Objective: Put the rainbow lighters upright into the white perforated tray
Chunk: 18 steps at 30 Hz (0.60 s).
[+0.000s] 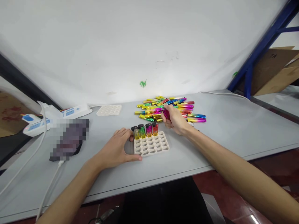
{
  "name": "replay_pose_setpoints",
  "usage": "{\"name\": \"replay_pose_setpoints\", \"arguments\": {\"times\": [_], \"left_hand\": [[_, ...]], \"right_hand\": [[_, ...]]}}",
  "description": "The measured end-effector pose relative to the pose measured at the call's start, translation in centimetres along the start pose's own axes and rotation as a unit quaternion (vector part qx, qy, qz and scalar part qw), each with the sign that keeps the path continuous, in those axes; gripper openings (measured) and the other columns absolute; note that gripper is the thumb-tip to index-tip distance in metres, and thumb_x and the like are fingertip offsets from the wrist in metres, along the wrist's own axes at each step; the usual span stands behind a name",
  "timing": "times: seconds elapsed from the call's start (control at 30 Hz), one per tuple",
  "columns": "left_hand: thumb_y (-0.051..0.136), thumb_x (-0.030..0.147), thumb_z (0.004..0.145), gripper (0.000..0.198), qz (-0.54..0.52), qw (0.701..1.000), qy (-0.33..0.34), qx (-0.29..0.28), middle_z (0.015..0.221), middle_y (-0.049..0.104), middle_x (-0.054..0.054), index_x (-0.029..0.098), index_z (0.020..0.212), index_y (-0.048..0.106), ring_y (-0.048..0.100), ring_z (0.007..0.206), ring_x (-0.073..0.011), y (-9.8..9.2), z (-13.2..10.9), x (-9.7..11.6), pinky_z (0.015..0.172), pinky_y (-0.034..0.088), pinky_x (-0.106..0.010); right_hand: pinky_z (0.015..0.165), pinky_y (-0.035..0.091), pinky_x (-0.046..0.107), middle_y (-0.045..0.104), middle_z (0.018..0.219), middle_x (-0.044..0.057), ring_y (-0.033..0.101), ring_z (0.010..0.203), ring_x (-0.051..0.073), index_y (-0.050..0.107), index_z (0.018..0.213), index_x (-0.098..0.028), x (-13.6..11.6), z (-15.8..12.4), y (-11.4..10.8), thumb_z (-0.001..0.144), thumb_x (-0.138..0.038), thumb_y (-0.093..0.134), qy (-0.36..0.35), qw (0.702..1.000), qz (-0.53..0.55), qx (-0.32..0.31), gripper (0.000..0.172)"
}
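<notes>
On tray's (151, 147) far row, 4 lighters (145, 130) stand upright.

Left hand (116, 150) flat, palm down, thumb spread; right hand (175, 120) curled closed, forearm outstretched.

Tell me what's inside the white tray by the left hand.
Four lighters stand upright in the tray, back row; remaining pockets look empty. Lighter bases are hidden.

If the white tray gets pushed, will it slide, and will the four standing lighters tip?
The tray probably slides easily: thin-looking, on a smooth table; the left hand braces it. The lighters likely stay upright, seated in its holes.
</notes>
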<state>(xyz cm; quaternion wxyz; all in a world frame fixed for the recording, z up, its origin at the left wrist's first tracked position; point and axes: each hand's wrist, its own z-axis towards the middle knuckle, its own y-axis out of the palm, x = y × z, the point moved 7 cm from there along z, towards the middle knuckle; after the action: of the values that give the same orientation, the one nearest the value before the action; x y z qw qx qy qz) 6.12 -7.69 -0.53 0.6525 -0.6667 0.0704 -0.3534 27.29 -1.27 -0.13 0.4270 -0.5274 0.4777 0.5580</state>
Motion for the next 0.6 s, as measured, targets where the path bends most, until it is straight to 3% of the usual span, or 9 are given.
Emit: {"name": "replay_pose_setpoints", "arguments": {"times": [0.23, 0.37, 0.47, 0.6], "left_hand": [[0.076, 0.069, 0.064, 0.060, 0.002, 1.000, 0.005, 0.002, 0.096, 0.058, -0.005, 0.022, 0.088, 0.048, 0.053, 0.091, -0.0252, 0.0, 0.0, 0.0, 0.082, 0.045, -0.041], [0.075, 0.070, 0.064, 0.060, 0.004, 1.000, 0.003, 0.006, 0.095, 0.057, -0.004, 0.022, 0.087, 0.047, 0.053, 0.090, -0.0249, 0.0, -0.1, 0.0, 0.081, 0.045, -0.041], [0.074, 0.070, 0.065, 0.059, 0.011, 1.000, -0.004, 0.010, 0.093, 0.057, -0.004, 0.023, 0.085, 0.045, 0.052, 0.088, -0.0243, 0.0, -0.1, -0.3, 0.081, 0.044, -0.041], [0.073, 0.070, 0.067, 0.058, 0.021, 1.000, -0.008, 0.018, 0.091, 0.057, -0.003, 0.023, 0.085, 0.045, 0.051, 0.087, -0.0236, -0.2, -0.1, -0.5, 0.082, 0.043, -0.040]], "right_hand": [[0.042, 0.016, 0.026, 0.026, 0.044, -0.006, 0.017, 0.040, 0.009, 0.048, 0.054, -0.021, 0.4, 0.2, 0.0, 0.096, -0.058, 0.037, 0.004, 1.000, -0.010, -0.004, 0.057], [0.047, 0.030, 0.027, 0.045, 0.057, -0.002, 0.037, 0.047, 0.011, 0.063, 0.074, -0.020, 0.1, 0.4, -0.1, 0.096, -0.059, 0.039, -0.035, 0.999, 0.016, -0.011, 0.051], [0.064, 0.044, 0.031, 0.060, 0.073, 0.001, 0.055, 0.065, 0.014, 0.067, 0.082, -0.020, -0.6, 0.3, 0.0, 0.090, -0.055, 0.055, -0.078, 0.996, 0.015, -0.035, 0.038], [0.076, 0.047, 0.035, 0.071, 0.088, 0.004, 0.061, 0.078, 0.016, 0.067, 0.089, -0.021, -1.7, -0.3, 0.2, 0.085, -0.047, 0.069, -0.109, 0.989, -0.073, -0.074, 0.026]]}}
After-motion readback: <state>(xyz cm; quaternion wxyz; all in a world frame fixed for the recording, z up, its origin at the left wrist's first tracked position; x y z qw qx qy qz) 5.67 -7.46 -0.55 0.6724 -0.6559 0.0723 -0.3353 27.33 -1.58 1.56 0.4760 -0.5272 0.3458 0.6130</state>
